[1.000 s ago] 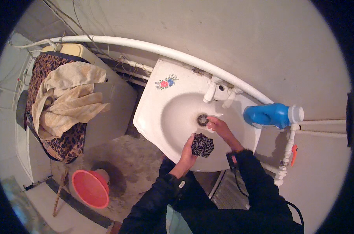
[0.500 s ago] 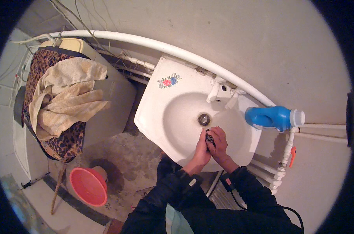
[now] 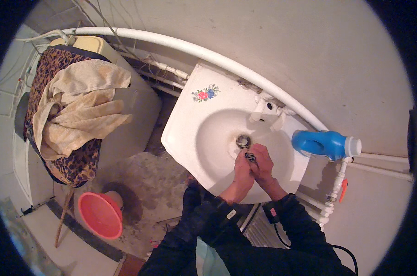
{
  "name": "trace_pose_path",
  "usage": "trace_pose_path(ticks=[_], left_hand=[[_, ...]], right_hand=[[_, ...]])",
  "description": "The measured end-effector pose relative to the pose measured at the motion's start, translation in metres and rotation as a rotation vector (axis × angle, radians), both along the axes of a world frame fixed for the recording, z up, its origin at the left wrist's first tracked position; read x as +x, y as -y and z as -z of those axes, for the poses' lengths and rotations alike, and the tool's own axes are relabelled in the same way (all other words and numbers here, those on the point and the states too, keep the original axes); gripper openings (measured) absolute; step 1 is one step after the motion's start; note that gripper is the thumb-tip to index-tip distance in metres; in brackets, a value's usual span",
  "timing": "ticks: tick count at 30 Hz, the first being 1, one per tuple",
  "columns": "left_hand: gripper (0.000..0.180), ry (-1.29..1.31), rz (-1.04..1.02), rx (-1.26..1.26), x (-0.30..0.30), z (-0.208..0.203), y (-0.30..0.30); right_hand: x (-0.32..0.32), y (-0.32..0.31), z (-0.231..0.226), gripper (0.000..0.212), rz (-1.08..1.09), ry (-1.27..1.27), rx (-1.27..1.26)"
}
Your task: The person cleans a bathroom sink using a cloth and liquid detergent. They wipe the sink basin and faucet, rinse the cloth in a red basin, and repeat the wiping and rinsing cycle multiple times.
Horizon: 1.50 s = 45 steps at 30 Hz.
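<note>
Over the front part of a white washbasin [image 3: 178,124], my two hands are pressed together. Between them is a small bunched black-and-white patterned thing [image 3: 250,157], which looks like cloth; most of it is hidden by the fingers. My left hand [image 3: 243,172] is closed on its left side. My right hand [image 3: 264,162] wraps it from the right, fingers curled. Just beyond the fingertips lies the dark ring of the drain [image 3: 243,141]. White taps [image 3: 267,110] stand at the back of the basin, and no running water can be made out.
A blue bottle [image 3: 323,144] with a white cap lies on the basin's right edge. To the left, beige towels [image 3: 84,101] drape over a leopard-print cover [image 3: 47,69] on a boxy appliance. A red basin [image 3: 100,215] is low on the left. White pipes [image 3: 171,43] run along the wall.
My hands have shifted slightly and turned so the patterned bundle shows on top between the thumbs. The whole view has moved a little.
</note>
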<state>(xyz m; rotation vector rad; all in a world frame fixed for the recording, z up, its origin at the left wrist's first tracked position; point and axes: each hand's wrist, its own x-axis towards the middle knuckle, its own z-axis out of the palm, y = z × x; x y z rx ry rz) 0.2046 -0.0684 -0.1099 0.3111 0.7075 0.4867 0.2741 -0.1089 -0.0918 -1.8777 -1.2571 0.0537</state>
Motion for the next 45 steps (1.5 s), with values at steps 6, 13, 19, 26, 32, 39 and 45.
trace_pose_path(ticks=[6,13,19,26,32,39,45], left_hand=[[0.021,0.024,-0.075,-0.232,0.001,-0.001,-0.008],[0.022,0.05,0.042,-0.05,-0.003,0.012,0.0],[0.031,0.009,0.136,-0.168,0.0,0.016,-0.004],[0.037,-0.073,0.15,-0.41,-0.022,0.024,0.005],[0.037,-0.177,0.169,-0.516,-0.045,0.055,0.027],[0.043,-0.112,0.348,-0.472,-0.054,0.044,0.019],[0.045,-0.221,0.456,-0.097,-0.065,0.024,-0.005]], right_hand=[[-0.004,-0.007,0.002,0.023,-0.005,-0.019,-0.03],[-0.002,-0.003,-0.004,0.025,0.007,-0.038,-0.072],[-0.001,0.003,-0.006,0.02,0.315,-0.498,-0.369],[-0.034,0.033,-0.011,0.057,0.19,-0.599,-0.289],[-0.049,0.06,-0.001,0.056,-0.026,-0.325,-0.41],[-0.053,0.061,0.011,0.048,0.064,-0.319,-0.379],[-0.022,0.06,0.028,0.04,0.247,-0.638,-0.355]])
